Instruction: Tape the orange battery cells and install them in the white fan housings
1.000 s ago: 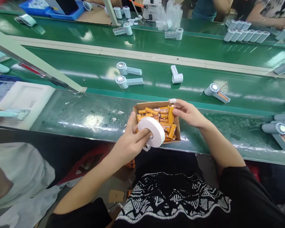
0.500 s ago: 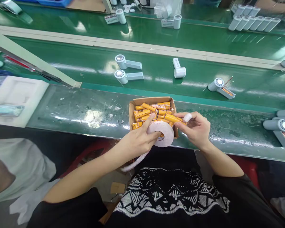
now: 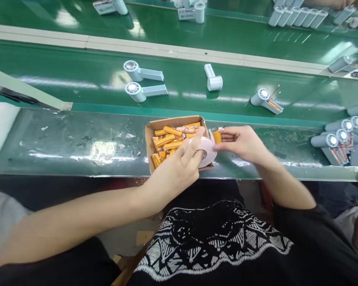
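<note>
"What is nearest?"

"A black shirt [image 3: 214, 242] with a white pattern. Above it, a roll of white tape [image 3: 210, 153] is gripped by the left hand [image 3: 180, 161], the fingers curled at its hole. An orange cylinder [image 3: 217, 136] is pinched between the thumb and fingers of the right hand [image 3: 241, 143], at the roll's right edge. Whether tape is stuck to it cannot be told."

"What is done, and what is left?"

"One cylinder is in hand; many more orange cylinders [image 3: 169, 140] are left in the cardboard box [image 3: 149, 141], partly hidden by the roll. Orange pieces can be seen in the open handle of one grey fan [image 3: 261, 96], so that one seems further along."

"And the surface?"

"The box is set on a scuffed, glossy green bench [image 3: 98, 135], marked with scraps. At its right end, more grey fans [image 3: 328, 140] are clustered."

"Farther off?"

"A green belt [image 3: 185, 75] is crossed by reflections; two pale-blue fans [image 3: 134, 90] and one white fan [image 3: 215, 83] are laid on it. Beyond a pale rail [image 3: 167, 51], grey cylinders [image 3: 298, 18] are lined up."
</note>
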Available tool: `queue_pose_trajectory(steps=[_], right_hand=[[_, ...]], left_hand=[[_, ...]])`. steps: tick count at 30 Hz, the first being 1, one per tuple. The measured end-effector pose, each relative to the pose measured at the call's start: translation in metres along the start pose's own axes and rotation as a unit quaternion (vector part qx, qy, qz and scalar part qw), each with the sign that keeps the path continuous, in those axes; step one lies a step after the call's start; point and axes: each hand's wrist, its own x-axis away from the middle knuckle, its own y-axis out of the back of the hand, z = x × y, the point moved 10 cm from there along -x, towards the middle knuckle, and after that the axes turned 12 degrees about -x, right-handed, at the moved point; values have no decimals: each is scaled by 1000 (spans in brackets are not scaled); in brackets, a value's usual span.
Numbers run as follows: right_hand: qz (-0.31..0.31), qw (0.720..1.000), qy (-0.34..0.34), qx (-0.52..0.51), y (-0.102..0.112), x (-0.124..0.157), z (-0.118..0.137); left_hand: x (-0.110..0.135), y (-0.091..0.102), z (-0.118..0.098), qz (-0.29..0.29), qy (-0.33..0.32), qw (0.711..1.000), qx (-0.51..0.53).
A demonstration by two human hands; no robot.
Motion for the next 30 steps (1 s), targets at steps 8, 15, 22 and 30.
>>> queue_pose_trajectory(steps=[8, 15, 22, 30], right_hand=[[-312, 885, 198, -284, 66, 34, -22], [-388, 788, 434, -201, 193, 81, 67], [-467, 819, 261, -207, 200, 120, -52], [-512, 836, 145, -137, 210, 114, -80]], left_hand=[[-8, -1, -41, -87, -10, 996, -1], [26, -60, 42, 78, 45, 992, 92], [-90, -78, 154, 187, 37, 950, 248], [-319, -164, 168, 222, 176, 959, 12]])
